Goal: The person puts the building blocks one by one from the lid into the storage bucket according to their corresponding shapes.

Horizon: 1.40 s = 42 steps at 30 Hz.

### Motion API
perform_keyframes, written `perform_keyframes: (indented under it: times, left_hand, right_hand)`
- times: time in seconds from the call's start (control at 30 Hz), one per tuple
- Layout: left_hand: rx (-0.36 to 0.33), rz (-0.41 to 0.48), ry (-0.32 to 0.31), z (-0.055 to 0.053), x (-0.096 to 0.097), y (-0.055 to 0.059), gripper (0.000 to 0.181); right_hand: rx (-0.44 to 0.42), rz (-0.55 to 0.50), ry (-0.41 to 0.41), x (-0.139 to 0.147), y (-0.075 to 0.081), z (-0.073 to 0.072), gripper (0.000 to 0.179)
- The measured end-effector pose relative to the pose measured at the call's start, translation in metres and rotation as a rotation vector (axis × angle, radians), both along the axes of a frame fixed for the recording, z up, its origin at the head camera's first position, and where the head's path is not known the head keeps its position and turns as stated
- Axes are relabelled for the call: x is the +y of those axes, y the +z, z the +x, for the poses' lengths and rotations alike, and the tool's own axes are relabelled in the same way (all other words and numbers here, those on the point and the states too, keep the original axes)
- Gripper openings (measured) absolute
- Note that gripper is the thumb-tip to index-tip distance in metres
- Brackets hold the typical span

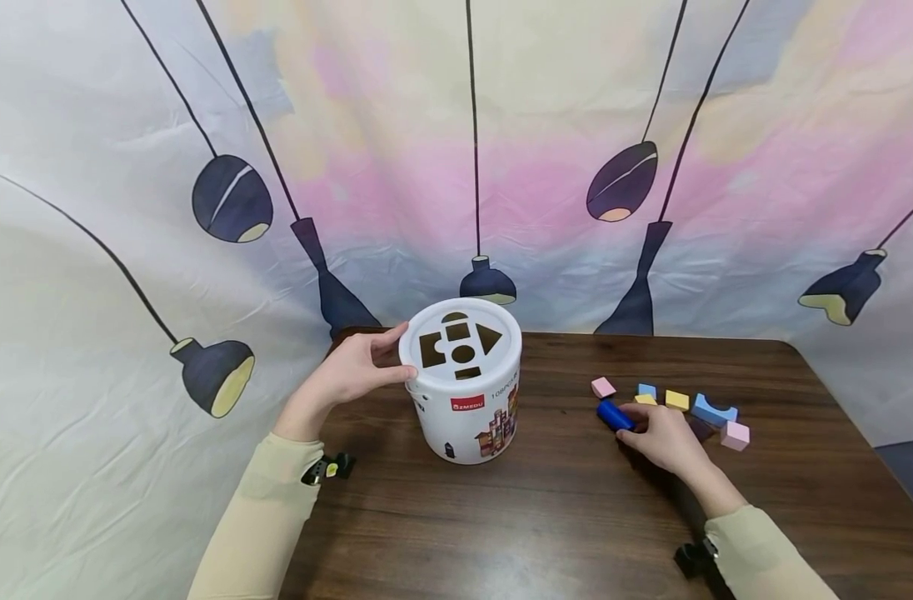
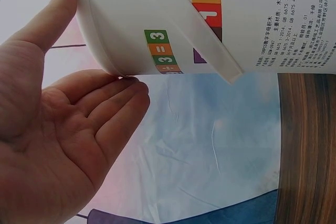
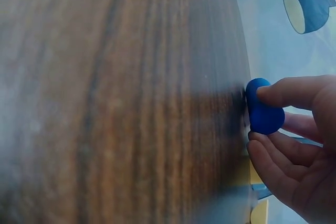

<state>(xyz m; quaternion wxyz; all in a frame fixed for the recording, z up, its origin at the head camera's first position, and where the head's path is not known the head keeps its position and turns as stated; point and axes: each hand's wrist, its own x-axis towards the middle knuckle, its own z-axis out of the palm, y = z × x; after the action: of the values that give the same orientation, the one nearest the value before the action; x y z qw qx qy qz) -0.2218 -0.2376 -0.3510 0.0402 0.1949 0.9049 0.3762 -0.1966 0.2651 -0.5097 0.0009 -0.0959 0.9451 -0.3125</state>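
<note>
A white bucket (image 1: 441, 417) stands upright on the table, its lid (image 1: 421, 321) cut with several shaped holes. My left hand (image 1: 347, 368) touches its rim at the left side, thumb and fingers spread apart. In the left wrist view the fingers of the left hand (image 2: 58, 119) look nearly straight against the rim. On the right, my right hand (image 1: 666, 437) pinches a blue cylinder block (image 1: 614, 416) between thumb and fingers. Seen from the right wrist, this cylinder (image 3: 266, 109) lies on its side at the tabletop.
Around the right hand lie a pink block (image 1: 602, 387), a small blue block (image 1: 646, 390), a yellow block (image 1: 677, 401), a blue arch block (image 1: 715, 410) and another pink block (image 1: 735, 436). A printed cloth (image 1: 554, 208) hangs behind the brown wooden table (image 1: 501, 533).
</note>
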Motion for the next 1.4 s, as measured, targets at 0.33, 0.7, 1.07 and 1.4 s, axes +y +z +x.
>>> perform_keyframes:
  times: [0.33,0.7,1.07,1.4]
  left_hand:
    - [0.000,0.001,0.007,0.000,0.001,0.000,0.091]
    - [0.004,-0.008,0.009,0.000,0.000,0.000,0.091]
    - [-0.001,0.016,-0.001,0.000,0.000,-0.001,0.090]
    - [-0.001,0.031,-0.009,0.001,-0.001,-0.002,0.090]
  right_hand:
    - [-0.004,-0.047,-0.040,0.002,0.003,0.003,0.039]
    - [0.033,-0.080,-0.057,0.000,0.014,0.008,0.035]
    - [0.102,-0.182,-0.072,0.005,0.026,0.006,0.036]
    - [0.146,-0.302,-0.101,0.000,0.052,0.010,0.037]
